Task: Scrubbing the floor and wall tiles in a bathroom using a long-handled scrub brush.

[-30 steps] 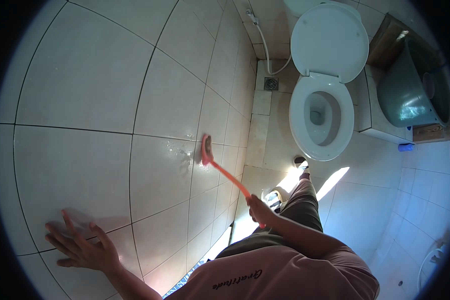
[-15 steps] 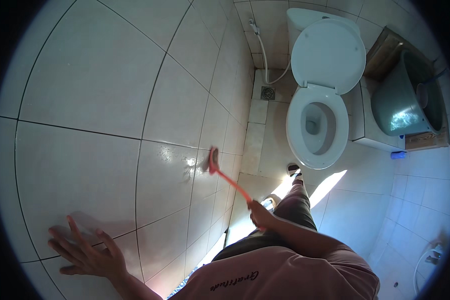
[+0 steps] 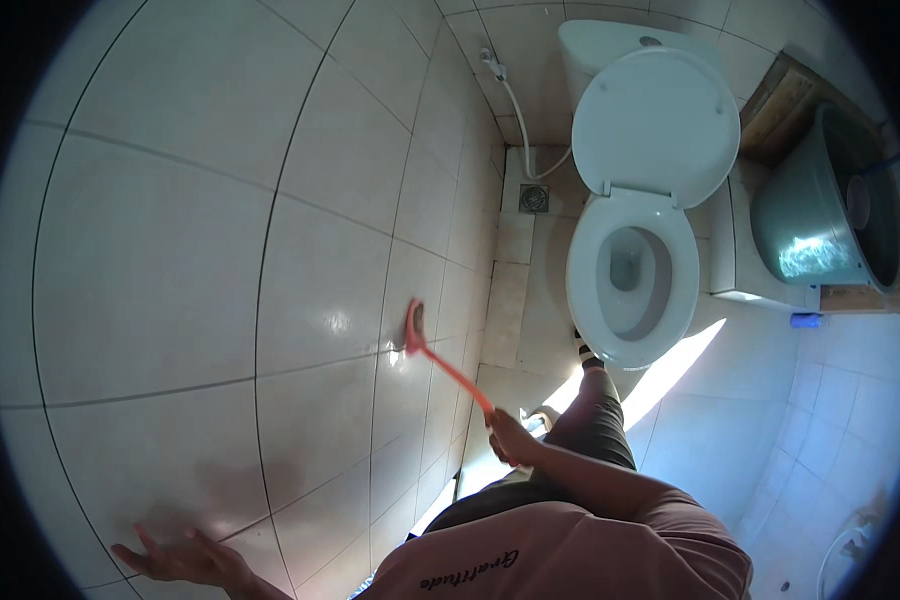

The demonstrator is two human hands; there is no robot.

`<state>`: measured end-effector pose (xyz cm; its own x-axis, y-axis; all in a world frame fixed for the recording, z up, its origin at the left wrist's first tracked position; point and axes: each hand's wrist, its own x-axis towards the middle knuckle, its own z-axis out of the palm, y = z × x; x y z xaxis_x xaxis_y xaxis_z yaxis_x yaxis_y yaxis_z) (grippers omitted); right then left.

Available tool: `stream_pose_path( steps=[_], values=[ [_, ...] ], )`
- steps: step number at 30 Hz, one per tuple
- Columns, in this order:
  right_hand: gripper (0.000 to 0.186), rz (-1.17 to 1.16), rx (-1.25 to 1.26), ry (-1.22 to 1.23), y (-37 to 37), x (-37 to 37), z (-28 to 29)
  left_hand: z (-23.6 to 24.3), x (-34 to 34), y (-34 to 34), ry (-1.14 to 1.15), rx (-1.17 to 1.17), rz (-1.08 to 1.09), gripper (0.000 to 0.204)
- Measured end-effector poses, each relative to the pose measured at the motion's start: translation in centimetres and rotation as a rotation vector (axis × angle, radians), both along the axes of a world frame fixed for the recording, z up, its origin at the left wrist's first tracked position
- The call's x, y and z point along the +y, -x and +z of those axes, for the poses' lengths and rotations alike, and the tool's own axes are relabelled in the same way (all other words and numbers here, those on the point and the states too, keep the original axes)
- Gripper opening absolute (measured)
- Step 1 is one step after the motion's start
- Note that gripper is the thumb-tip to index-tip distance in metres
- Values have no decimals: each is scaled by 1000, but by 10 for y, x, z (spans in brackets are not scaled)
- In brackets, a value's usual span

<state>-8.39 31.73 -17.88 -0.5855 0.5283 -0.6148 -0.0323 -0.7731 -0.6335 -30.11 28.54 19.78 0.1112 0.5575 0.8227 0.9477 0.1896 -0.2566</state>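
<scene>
My right hand (image 3: 510, 438) grips the orange-red handle of a long brush (image 3: 455, 376). The pinkish brush head (image 3: 415, 326) is at the wet, glossy white tiled wall (image 3: 150, 250) on my left, beside a bright sheen. My left hand (image 3: 180, 558) is low at the lower left, fingers apart and empty, at or just off that wall; whether it touches the tiles I cannot tell.
A white toilet (image 3: 632, 290) with raised lid stands ahead, my foot just below it. Beside it are a hose sprayer (image 3: 494, 64), a floor drain (image 3: 534, 198), a large grey-green bucket (image 3: 800, 210) near wooden boards (image 3: 780, 110), and a small blue object (image 3: 806, 320).
My left hand has moved lower on the wall, toward the lower edge. The brush head has shifted down and then slightly back left in view. The camera's view has shifted a little.
</scene>
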Motion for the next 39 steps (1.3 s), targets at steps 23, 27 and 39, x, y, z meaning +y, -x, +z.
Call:
stream_pose_path(
  steps=[23,27,39],
  values=[
    [32,-190,-295,-251,-42,386,15,8,207,-61,609,448,890,108],
    [36,-24,-342,-605,-61,277,-21,21,222,-86,1003,562,1264,93],
    [35,-256,-508,-746,-60,482,-27,14,213,-68,974,586,1218,101]
  ],
)
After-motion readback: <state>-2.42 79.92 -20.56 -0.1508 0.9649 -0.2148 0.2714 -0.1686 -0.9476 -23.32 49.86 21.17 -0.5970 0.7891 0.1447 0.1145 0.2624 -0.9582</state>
